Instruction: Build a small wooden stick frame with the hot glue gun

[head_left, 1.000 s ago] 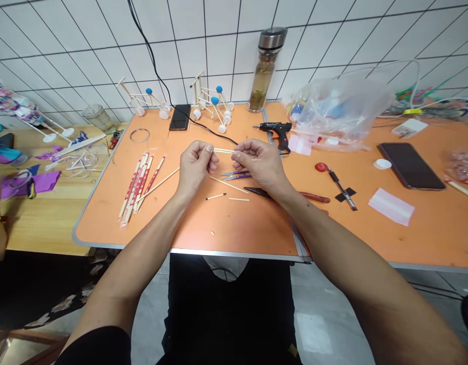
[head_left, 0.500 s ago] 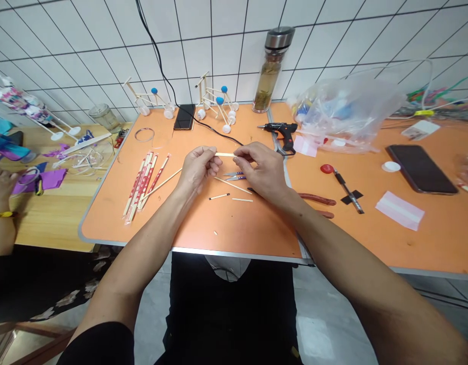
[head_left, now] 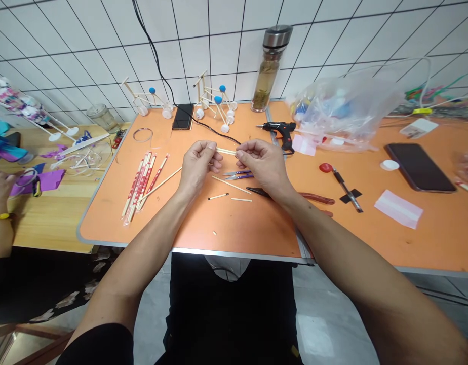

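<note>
Between my fingertips two short wooden sticks (head_left: 226, 151) lie side by side, level above the table. My left hand (head_left: 197, 166) pinches their left ends, while my right hand (head_left: 267, 166) pinches the right ends. Just below are small snips (head_left: 237, 175), partly behind my right hand. A long thin stick (head_left: 231, 185), a short dark-tipped stick (head_left: 218, 196) and a short plain stick (head_left: 241, 199) lie nearer me. Pliers with red handles (head_left: 317, 198) are partly covered by my right wrist. Left of my left hand are several chopsticks in red-printed wrappers (head_left: 143, 177).
Stick models with blue balls (head_left: 218, 100) stand by the wall, near a phone (head_left: 183, 117) and a tall tea bottle (head_left: 271, 71). A glue gun (head_left: 281, 133), a plastic bag (head_left: 344, 116), a pen (head_left: 348, 190) and another phone (head_left: 420, 167) lie rightward. A co-worker's hand (head_left: 1, 190) is far left.
The held sticks have turned slightly, so two now show apart where one showed before. Both hands keep their pinch in nearly the same place. The view has shifted slightly.
</note>
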The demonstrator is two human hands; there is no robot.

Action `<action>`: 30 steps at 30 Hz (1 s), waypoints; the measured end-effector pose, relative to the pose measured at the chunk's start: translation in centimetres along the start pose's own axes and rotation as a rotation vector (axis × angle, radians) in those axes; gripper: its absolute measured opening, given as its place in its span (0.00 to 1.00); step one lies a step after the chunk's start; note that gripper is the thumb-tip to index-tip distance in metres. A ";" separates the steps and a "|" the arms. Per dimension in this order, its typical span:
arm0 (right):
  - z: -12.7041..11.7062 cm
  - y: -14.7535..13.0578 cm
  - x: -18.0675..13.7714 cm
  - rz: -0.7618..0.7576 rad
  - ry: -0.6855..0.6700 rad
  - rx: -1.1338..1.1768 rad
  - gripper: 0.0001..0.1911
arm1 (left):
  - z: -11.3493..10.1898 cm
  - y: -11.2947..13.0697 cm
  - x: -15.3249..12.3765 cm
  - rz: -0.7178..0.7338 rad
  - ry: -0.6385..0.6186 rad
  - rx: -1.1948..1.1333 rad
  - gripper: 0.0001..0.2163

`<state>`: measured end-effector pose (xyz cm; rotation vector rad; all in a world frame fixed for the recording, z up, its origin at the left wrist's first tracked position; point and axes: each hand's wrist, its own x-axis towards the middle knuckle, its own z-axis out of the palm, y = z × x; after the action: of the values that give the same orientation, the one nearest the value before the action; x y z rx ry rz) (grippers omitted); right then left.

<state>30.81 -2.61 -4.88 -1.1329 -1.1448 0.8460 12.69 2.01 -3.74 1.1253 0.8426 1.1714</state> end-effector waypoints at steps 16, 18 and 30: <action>0.6 0.5 -0.6 0.155 -0.023 0.200 0.26 | 0.2 -2.0 0.1 -0.135 -0.103 -0.233 0.11; 0.7 0.6 -0.7 0.180 -0.049 0.228 0.27 | 0.2 -1.9 0.1 -0.145 -0.098 -0.246 0.10; 1.8 -0.1 -1.6 0.361 -0.147 0.435 0.29 | 0.2 -1.4 0.0 -0.206 -0.129 -0.207 0.05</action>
<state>28.70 -3.66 -5.15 -0.9323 -0.8229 1.4018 13.22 1.96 -5.05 0.9120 0.7026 0.9801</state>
